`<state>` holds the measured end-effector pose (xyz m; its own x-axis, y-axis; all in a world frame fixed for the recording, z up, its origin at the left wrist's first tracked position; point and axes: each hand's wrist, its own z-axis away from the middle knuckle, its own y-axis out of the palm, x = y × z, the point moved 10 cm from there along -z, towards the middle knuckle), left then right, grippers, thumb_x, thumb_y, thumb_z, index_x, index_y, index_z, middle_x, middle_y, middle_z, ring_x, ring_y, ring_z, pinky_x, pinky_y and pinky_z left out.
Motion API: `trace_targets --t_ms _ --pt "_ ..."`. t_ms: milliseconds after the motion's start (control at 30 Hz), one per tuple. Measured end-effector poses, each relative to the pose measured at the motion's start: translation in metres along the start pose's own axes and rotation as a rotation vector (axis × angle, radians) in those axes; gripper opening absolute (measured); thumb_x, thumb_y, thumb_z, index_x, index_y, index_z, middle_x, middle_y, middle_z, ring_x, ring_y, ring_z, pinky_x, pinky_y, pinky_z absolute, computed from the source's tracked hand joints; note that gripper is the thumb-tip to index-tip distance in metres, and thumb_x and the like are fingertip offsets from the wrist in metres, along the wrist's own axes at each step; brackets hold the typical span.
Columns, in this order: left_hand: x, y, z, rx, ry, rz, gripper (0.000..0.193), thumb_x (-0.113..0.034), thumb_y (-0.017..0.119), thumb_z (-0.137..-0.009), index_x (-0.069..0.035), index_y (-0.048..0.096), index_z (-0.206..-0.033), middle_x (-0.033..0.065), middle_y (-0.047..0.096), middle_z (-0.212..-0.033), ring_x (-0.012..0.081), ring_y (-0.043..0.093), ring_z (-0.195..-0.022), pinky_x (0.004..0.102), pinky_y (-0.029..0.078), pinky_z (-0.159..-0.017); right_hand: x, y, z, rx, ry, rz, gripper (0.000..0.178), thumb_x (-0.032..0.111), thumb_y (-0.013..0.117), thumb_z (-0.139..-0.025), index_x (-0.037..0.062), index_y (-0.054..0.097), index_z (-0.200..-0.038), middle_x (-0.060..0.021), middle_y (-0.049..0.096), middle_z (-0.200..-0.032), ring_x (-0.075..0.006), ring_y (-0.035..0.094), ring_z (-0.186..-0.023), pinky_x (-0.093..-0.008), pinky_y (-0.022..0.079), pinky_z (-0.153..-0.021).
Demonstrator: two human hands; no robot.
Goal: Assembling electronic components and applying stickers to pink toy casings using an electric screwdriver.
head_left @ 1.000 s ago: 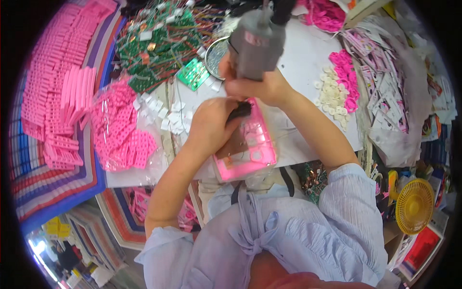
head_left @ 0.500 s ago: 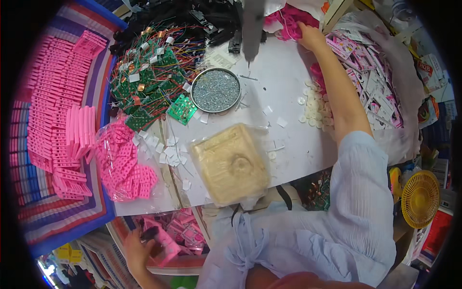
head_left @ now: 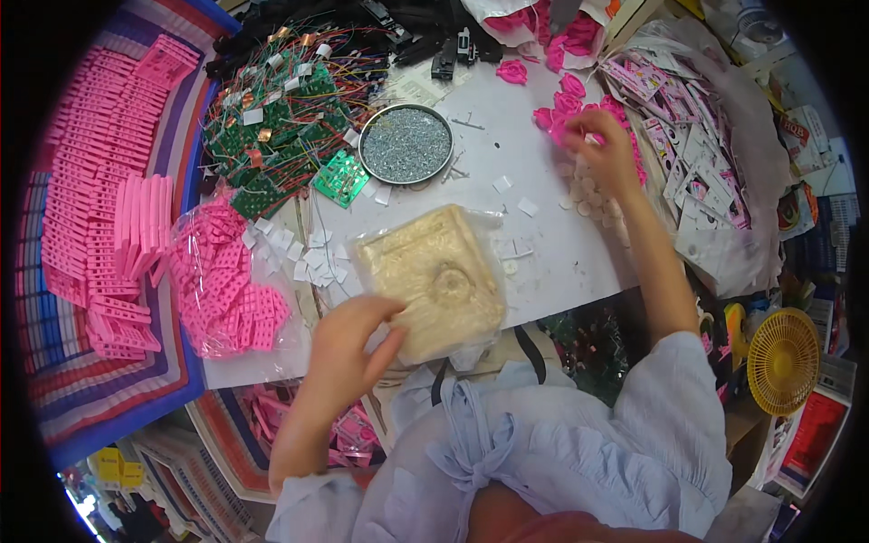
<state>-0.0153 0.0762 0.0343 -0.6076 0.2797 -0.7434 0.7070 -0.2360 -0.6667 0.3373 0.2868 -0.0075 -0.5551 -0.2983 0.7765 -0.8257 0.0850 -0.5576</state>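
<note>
My left hand (head_left: pixel 348 348) has its thumb and fingers spread, with nothing between them. It is over the near left edge of a tan, plastic-wrapped block (head_left: pixel 425 271) with a round hollow. My right hand (head_left: pixel 608 154) is curled among small bright-pink plastic pieces (head_left: pixel 566 104) strewn at the right of the white table. Its fingertips meet around a spot of pink, but what they hold is hidden. Below this hand lies a cluster of small whitish discs (head_left: pixel 587 192), partly covered. More pink pieces show at the mouth of a white bag (head_left: pixel 507 11) at the far edge.
A round tin of small metal screws (head_left: pixel 406 145) stands mid-table, beside wired green circuit boards (head_left: pixel 272 127). At left are a bag of pink parts (head_left: pixel 226 281) and a striped, blue-edged bin (head_left: pixel 172 398). A sack of printed pieces (head_left: pixel 697 154) stands right; a yellow fan (head_left: pixel 784 362) is beyond.
My right hand has come nearer from the far bag, and pink pieces now lie spread on the table. My left hand has risen from the lower bin of pink parts to the tan block.
</note>
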Motion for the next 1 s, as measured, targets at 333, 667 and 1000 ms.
trace_targets --t_ms 333,667,1000 --pt "0.033 0.083 -0.049 0.077 -0.381 1.218 0.03 -0.015 0.057 -0.102 0.001 0.055 -0.128 0.0078 0.068 -0.101 0.0102 0.066 -0.082 0.0256 0.055 -0.07 0.214 0.086 0.131 0.417 -0.657 -0.371 0.02 -0.007 0.064 -0.073 0.0033 0.065 -0.09 -0.0131 0.063 -0.107 -0.0305 0.06 -0.099 -0.0411 0.05 -0.085" --pt "0.032 0.06 -0.03 0.018 -0.154 0.55 0.049 -0.002 0.07 -0.088 -0.002 0.043 -0.129 0.0053 0.066 -0.096 0.0073 0.061 -0.087 0.023 0.049 -0.075 0.223 0.142 0.116 0.629 -0.605 -0.176 0.048 0.004 0.072 -0.074 0.0084 0.064 -0.121 -0.0103 0.065 -0.111 -0.0278 0.063 -0.096 -0.0342 0.055 -0.077" --pt "0.042 0.062 -0.029 0.075 -0.283 0.528 0.058 -0.007 0.077 -0.083 -0.002 0.041 -0.129 0.0059 0.064 -0.09 0.011 0.061 -0.078 0.0251 0.049 -0.067 0.183 0.146 0.116 0.523 -0.283 -0.126 0.026 0.005 0.073 -0.078 0.0055 0.067 -0.104 -0.0094 0.066 -0.085 -0.0284 0.065 -0.071 -0.0374 0.053 -0.062"
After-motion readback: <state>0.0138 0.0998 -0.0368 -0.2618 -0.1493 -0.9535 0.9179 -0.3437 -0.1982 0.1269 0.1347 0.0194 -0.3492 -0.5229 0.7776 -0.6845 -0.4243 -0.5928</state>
